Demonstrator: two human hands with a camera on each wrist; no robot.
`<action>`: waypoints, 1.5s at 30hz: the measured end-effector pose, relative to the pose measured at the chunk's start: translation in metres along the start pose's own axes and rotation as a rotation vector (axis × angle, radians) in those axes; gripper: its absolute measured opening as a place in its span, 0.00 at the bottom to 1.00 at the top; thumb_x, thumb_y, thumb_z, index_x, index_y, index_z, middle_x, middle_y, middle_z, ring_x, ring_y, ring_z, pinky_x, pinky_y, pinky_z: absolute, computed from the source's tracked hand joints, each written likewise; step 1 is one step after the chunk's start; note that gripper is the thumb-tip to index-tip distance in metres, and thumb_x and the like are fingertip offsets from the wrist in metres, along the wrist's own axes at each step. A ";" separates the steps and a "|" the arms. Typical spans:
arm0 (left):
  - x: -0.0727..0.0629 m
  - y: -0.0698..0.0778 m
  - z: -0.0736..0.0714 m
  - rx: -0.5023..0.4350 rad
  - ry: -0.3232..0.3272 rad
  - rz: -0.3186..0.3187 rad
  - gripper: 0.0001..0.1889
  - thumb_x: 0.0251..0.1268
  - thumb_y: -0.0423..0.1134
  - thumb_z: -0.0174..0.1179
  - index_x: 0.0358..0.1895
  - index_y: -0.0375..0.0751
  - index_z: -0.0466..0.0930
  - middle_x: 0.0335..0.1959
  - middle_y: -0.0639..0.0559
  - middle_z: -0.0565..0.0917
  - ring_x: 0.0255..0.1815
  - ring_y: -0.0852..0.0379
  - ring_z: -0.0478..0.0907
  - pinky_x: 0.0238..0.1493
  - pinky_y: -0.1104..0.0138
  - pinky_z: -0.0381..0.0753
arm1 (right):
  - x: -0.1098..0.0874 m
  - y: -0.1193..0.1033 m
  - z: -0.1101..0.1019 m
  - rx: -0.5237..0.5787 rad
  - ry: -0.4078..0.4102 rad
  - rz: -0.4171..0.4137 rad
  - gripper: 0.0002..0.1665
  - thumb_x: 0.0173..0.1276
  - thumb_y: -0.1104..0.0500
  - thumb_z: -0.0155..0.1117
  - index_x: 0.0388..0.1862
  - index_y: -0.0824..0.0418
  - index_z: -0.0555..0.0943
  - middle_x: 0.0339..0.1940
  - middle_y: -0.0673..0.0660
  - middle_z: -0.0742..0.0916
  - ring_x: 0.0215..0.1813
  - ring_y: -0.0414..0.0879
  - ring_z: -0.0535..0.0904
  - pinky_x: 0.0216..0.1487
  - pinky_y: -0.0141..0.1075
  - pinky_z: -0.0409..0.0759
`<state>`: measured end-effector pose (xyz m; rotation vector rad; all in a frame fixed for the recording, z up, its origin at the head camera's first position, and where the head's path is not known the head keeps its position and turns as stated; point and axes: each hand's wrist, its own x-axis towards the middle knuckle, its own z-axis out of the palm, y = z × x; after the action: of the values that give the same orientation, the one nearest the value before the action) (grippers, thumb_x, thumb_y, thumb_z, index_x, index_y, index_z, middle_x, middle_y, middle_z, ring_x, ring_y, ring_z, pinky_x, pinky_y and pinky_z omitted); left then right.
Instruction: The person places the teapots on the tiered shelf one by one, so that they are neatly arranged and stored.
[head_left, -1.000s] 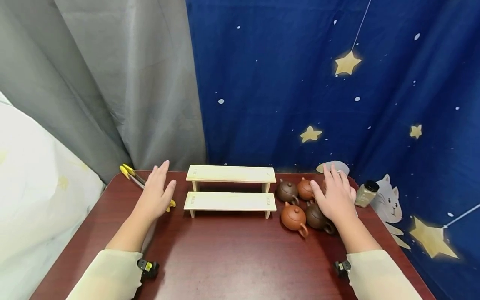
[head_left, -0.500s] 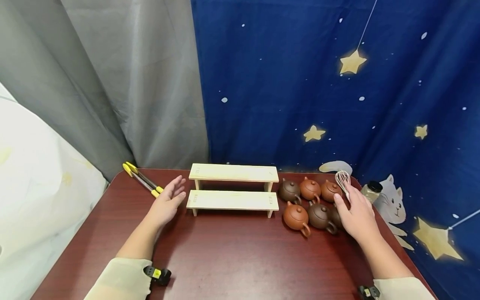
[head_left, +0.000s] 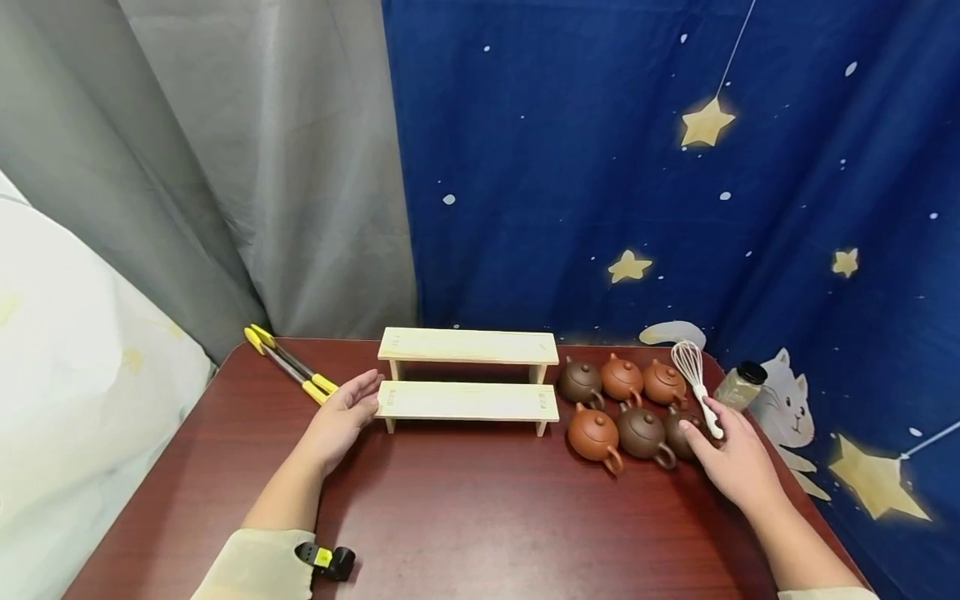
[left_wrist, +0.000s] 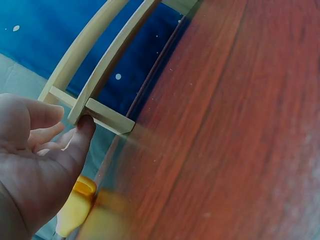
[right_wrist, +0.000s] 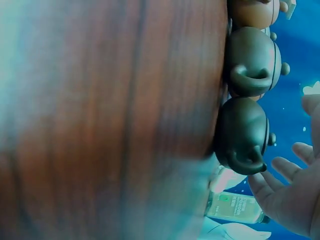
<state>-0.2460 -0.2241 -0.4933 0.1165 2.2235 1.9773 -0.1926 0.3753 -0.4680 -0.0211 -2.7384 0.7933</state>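
Note:
My left hand (head_left: 339, 427) is at the left end of the lower pale wooden shelf (head_left: 467, 401). Its fingers are loosely extended, and in the left wrist view one fingertip (left_wrist: 87, 124) meets the shelf's end beside its leg. Behind stands a taller shelf (head_left: 468, 346). On the right, my right hand (head_left: 738, 458) hovers with spread fingers beside the front right dark brown teapot (right_wrist: 243, 132), its fingertips close to the handle. Next to it sit another dark teapot (head_left: 641, 433) and a reddish-brown teapot (head_left: 592, 435). The whisk's white handle (head_left: 711, 417) partly runs behind the right fingers.
Behind the front teapots are a dark teapot (head_left: 579, 382) and two reddish-brown ones, (head_left: 621, 379) and the other beside the whisk (head_left: 687, 362). A black-lidded jar (head_left: 738, 386) stands at the right edge. Yellow-tipped tongs (head_left: 288, 364) lie at the back left of the dark red table (head_left: 465, 517).
My left hand has moved right, from near the tongs to the lower shelf's end. My right hand has drawn back and to the right from over the teapots, uncovering teapots and whisk.

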 end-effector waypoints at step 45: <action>0.000 -0.010 0.002 -0.151 -0.033 -0.066 0.34 0.86 0.31 0.48 0.88 0.37 0.47 0.87 0.37 0.58 0.67 0.71 0.75 0.63 0.76 0.81 | 0.016 -0.011 -0.020 0.080 -0.109 -0.002 0.47 0.69 0.44 0.79 0.77 0.65 0.71 0.63 0.72 0.86 0.56 0.43 0.86 0.45 0.15 0.72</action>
<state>-0.2448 -0.2236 -0.5030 0.0559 2.0231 2.0830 -0.2012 0.3779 -0.4413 0.0430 -2.8042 0.9288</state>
